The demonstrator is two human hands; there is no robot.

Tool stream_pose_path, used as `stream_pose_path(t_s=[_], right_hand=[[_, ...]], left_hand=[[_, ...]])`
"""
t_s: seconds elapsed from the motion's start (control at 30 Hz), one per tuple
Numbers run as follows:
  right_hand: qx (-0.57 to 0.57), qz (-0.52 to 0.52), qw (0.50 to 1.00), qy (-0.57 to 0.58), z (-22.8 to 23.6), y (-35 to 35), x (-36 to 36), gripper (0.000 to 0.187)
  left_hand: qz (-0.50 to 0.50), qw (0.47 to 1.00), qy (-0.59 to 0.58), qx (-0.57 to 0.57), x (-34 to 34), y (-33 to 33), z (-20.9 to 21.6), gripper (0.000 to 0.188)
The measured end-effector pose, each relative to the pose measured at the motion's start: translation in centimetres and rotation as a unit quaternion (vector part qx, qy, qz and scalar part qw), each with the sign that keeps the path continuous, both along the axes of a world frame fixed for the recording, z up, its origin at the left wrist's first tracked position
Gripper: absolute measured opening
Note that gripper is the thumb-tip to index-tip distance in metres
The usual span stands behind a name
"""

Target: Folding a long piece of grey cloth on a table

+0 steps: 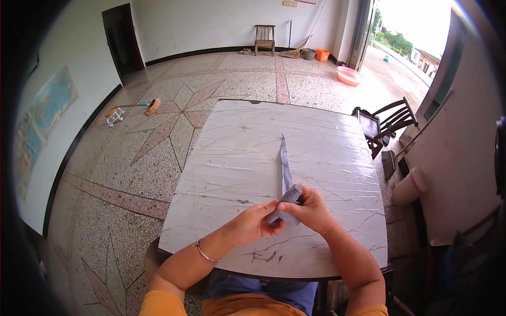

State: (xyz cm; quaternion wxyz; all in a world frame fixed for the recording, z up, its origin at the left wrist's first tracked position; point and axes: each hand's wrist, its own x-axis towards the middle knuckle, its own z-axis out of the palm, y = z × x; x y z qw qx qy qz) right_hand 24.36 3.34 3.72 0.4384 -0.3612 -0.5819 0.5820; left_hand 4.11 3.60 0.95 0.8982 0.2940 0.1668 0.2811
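Note:
Both my hands meet above the near half of a white marble-patterned table (221,158). Between them is a strip of grey-blue cloth (285,158), its near part bunched or rolled and its long narrow tail lying away from me on the tabletop, tapering to a point. My left hand (258,221) pinches the bundle's left side with thumb and fingers. On the other side my right hand (311,208) grips it, thumb pressed across the front. The fingertips behind the cloth are partly hidden.
A dark wooden chair (390,124) stands off the table's right edge, near a dustpan (389,164) and a pinkish bin (410,187). On the floor to the left lies a brush (153,107). Along the far wall are a small chair (264,39), an orange bucket (322,55) and a pink basin (349,76).

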Motion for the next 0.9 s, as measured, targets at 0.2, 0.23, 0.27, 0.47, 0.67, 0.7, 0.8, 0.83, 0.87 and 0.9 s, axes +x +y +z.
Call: stream_pose_path(t_s=[0.2,0.23,0.27,0.47,0.67,0.7,0.8,0.83,0.87,0.9], right_hand=[[0.055,-0.018,0.998,-0.04,-0.6,0.4,-0.1,0.026],[0.056,-0.017,0.997,-0.041,-0.1,0.3,-0.3,0.026],[0.026,-0.013,1.0,-0.007,0.6,-0.1,-0.7,0.026],[-0.009,-0.003,1.0,-0.013,-0.1,0.0,0.0,0.026],[0.013,-0.014,1.0,-0.018,0.2,0.2,-0.5,0.026],[0.005,-0.012,1.0,0.001,0.6,0.1,-0.8,0.027],[-0.038,0.05,0.998,0.022,-0.1,0.4,0.2,0.032],[-0.038,0.049,0.998,0.022,-0.2,0.3,0.2,0.032],[-0.028,0.022,0.999,0.017,-0.4,0.2,0.0,0.033],[-0.018,-0.005,1.0,0.011,-0.5,0.2,0.0,0.035]], left_hand=[[0.022,0.998,0.046,0.046,0.1,-0.1,-0.8,0.038],[0.004,1.0,0.002,0.019,-0.1,0.3,-1.4,0.038],[-0.014,0.999,-0.041,-0.008,-0.2,0.4,-1.5,0.039],[0.012,0.997,0.055,0.059,0.3,-0.2,0.2,0.036],[0.005,0.999,-0.022,0.028,-0.1,0.1,-0.8,0.037],[0.005,0.999,-0.021,0.027,-0.2,0.1,-0.7,0.037],[-0.012,1.0,-0.014,0.002,0.0,-0.3,0.4,0.036],[0.008,0.998,0.029,0.047,0.3,-0.6,0.6,0.035],[0.028,0.993,0.071,0.093,0.5,-0.7,0.7,0.034],[0.027,0.993,0.071,0.093,0.5,-0.6,0.6,0.034]])
